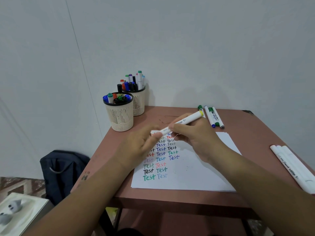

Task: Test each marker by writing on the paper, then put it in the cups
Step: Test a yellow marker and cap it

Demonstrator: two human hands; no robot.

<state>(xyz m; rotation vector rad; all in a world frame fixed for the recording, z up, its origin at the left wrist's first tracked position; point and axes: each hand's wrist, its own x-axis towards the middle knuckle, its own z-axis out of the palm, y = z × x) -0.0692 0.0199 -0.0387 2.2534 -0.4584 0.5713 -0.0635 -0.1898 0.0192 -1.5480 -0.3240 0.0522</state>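
- Reddish table (238, 126) carries paper (196, 176) and two marker-filled cups (121, 114).
- Right hand (196, 135) grips a white marker (184, 120).
- Left hand (141, 145) pinches its lower end.

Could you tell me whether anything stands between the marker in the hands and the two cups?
Nothing visible does. The marker is held above the paper, and the table between it and the cups is bare. Both cups are crowded with markers, so free slots are tight.

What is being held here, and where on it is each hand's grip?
A white marker with a yellow end. The right hand grips its middle barrel; the left hand pinches its near end, blurred, seemingly at the cap.
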